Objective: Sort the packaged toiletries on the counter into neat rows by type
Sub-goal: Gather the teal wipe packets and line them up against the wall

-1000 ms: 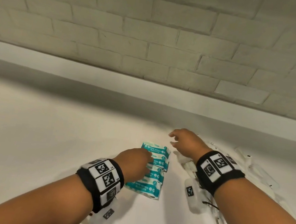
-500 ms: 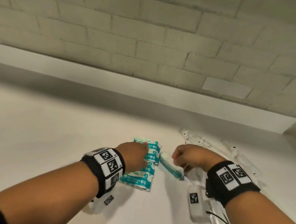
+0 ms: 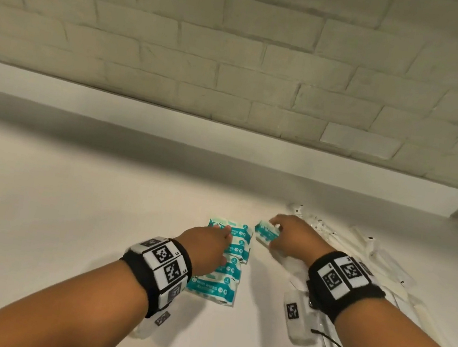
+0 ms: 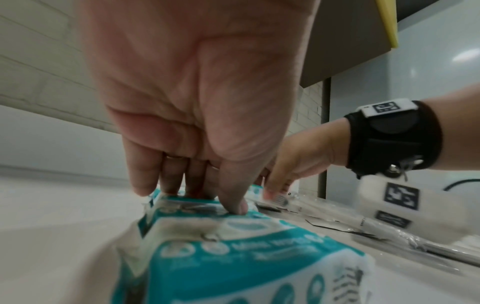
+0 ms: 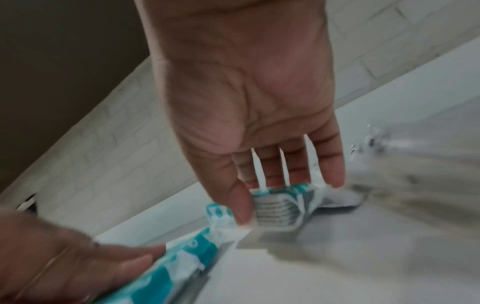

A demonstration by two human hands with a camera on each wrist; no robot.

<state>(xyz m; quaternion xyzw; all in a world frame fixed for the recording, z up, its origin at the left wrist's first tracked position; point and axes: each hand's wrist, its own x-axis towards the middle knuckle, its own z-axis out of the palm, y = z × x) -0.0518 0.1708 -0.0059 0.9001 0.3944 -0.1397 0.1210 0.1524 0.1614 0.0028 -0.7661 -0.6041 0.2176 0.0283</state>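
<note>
My left hand [image 3: 205, 247] lies flat w/ fingers straight, pressing down on the row of teal wipe packs [image 3: 221, 273] mid-counter [image 3: 51, 221]; thumb tip rests on a pack in the left wrist view. Just right of the row's far end, my right hand [image 3: 295, 236] pinches one more wipe pack [image 3: 266, 232] btwn thumb & fingers, held tilted just beside the row. Further right, clear-wrapped long items [image 3: 373, 254] lie in a loose pile by my right wrist.
</note>
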